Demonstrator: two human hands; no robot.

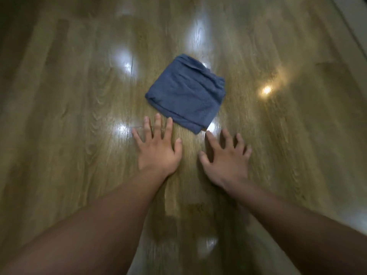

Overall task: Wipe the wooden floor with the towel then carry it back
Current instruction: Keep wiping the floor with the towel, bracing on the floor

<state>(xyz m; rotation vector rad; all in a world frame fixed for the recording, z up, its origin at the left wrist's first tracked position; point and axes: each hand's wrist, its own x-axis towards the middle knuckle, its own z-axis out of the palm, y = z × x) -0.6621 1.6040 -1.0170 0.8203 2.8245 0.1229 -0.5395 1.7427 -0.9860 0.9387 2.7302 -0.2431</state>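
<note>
A folded blue towel (186, 92) lies flat on the glossy wooden floor (79, 96), a little above the middle of the view. My left hand (158, 147) is stretched out just below the towel's near left edge, fingers spread, fingertips almost at the cloth. My right hand (226, 155) is held beside it, below the towel's near corner, fingers apart and slightly curled. Neither hand holds anything. Both forearms reach in from the bottom of the frame.
Bright lamp reflections dot the planks around the towel. A pale strip, perhaps a wall base or door frame (353, 22), runs along the top right corner. Bare floor lies to the left and right of the towel.
</note>
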